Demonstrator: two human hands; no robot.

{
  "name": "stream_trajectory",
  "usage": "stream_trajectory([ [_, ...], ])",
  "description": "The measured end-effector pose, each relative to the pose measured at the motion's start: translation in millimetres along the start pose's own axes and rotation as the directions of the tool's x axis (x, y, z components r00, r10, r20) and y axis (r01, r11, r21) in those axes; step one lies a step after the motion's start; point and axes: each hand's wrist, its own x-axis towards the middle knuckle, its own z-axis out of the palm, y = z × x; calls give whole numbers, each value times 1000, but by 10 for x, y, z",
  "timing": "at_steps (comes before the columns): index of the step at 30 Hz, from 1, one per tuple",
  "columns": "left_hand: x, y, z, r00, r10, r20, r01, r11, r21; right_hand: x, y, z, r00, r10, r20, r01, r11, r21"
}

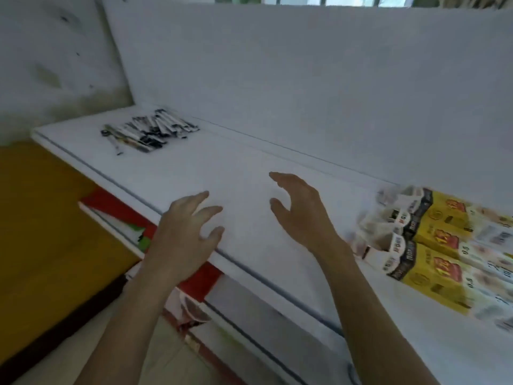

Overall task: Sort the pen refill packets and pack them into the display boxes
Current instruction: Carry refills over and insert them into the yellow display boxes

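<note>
Far left corner of the surface [249,168]: loose refill packets [150,130]
Right edge: yellow display boxes [433,245]
Left hand [188,232]: spread, empty, at near edge
Right hand [299,209]: spread, empty

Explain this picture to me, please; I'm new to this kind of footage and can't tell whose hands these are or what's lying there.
There is no machine here. One camera worn on a person's head looks down at their own bare hands. The left hand and right hand hover open over a white tabletop, holding nothing. At the far left lies a loose pile of pen refill packets. At the right edge lie yellow display boxes, blurred, with packets in them.
</note>
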Motion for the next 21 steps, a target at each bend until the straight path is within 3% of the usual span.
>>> stream_trajectory([
  [4, -169, -725, -674, 974, -164, -157, 178, 981, 80, 560, -761, 779, 982, -166, 91, 158, 984, 83],
  [8, -271, -1471, -1124, 945, -225, -237, 256, 961, 108, 980, -1464, 1497, 954, -254, 156, 234, 963, 137],
  [21, 693, -3313, -1653, 981, -126, -144, 138, 988, 73, 2292, -2367, 2903, 980, -139, 141, 127, 988, 91],
])
